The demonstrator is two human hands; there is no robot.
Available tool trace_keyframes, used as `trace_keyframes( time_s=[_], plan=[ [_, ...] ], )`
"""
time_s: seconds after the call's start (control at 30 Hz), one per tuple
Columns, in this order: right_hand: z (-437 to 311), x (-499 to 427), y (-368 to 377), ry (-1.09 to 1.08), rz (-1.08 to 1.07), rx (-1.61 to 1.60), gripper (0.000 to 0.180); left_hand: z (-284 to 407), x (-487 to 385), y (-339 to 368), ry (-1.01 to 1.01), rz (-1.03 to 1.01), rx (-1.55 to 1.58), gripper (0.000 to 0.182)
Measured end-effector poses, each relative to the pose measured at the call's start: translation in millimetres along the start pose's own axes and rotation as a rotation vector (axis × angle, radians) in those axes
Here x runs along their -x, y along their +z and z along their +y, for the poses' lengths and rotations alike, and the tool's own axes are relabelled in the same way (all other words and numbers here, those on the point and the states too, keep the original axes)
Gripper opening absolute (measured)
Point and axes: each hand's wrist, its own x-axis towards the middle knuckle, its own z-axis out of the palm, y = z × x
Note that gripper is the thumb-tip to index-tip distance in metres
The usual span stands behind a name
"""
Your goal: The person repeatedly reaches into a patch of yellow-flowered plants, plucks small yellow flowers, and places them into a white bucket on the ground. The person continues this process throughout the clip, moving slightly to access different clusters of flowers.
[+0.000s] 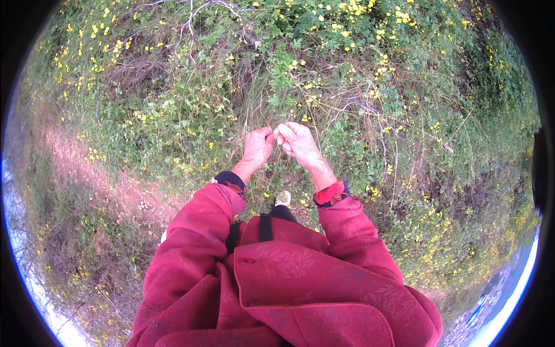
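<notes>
My left hand (258, 146) and my right hand (298, 141) meet at the fingertips in front of my body, above the plants. Both are curled, with thumbs and fingers pinched together. Anything between the fingertips is too small to make out. Thin dry grass stems (256, 104) rise just beyond the hands. Green leafy plants (277, 78) with small yellow flowers (305, 118) grow around and beyond them.
Bare branches (190, 21) lie at the top, and a thin twig (381, 130) stands to the right. A strip of pinkish bare ground (108, 173) runs along the left. My light shoe (283, 198) shows beneath the red coat (303, 277).
</notes>
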Motion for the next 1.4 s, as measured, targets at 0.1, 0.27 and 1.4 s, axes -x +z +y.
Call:
trace_keyframes(
  time_s=[0.1,0.27,1.4],
  plan=[
    [2.8,10.1,6.0,-0.020,-0.069,-0.203,0.023,-7.5,0.0,-3.9,-0.076,-0.027,0.034,0.014],
    [11.5,28.1,5.3,0.042,-0.162,-0.656,0.025,-18.7,-3.5,-18.2,-0.168,0.017,0.211,0.015],
    [35.9,7.6,205.3,0.439,-0.483,-0.400,0.045,-60.3,109.3,-223.9,0.074,0.218,0.526,0.016]
  ],
)
